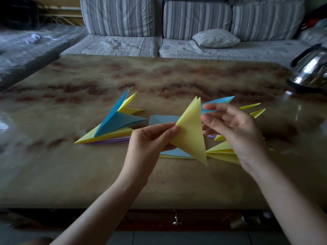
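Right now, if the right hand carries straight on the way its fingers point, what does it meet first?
Most likely the yellow folded paper that the left hand pinches. The right hand points at its near edge, though depth is unclear.

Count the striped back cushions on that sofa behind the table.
3: the left cushion, the middle cushion and the right cushion, side by side on the sofa. More may lie beyond the frame's edges.

The left hand [150,138] pinches, the right hand [235,128] spreads loosely.
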`<state>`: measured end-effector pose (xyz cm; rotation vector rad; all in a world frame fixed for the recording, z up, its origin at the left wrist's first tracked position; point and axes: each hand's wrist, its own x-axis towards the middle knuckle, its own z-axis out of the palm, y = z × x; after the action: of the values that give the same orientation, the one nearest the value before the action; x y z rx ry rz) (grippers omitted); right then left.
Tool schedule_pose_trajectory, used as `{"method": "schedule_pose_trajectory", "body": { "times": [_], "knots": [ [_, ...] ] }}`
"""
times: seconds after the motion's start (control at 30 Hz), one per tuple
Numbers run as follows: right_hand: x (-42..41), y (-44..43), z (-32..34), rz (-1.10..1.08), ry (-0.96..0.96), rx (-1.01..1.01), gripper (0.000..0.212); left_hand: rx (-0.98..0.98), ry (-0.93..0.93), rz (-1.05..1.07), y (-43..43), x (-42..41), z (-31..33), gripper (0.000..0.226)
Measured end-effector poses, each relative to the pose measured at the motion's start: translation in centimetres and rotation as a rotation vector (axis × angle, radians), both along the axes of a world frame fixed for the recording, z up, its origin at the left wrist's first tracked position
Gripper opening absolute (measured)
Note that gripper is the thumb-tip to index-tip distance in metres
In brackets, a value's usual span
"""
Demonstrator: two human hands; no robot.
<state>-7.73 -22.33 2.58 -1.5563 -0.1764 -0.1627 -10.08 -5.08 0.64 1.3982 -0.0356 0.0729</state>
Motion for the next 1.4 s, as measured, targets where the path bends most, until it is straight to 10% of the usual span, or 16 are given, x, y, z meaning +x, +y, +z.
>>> {"method": "schedule_pose_trajectory", "body": {
  "times": [0.73, 1.4],
  "knots": [
    [-0.4, 0.6, -0.2, -0.082, 0.015, 0.032, 0.012, 0.004, 0.064, -0.062, -0.5, -0.5, 0.3, 0.022],
    [0.0, -0.3, 0.1, -0.089, 0.125, 0.028, 0.041, 0.068, -0.043, 0.069, -0.9, -0.5, 0.0, 0.012]
  ]
}}
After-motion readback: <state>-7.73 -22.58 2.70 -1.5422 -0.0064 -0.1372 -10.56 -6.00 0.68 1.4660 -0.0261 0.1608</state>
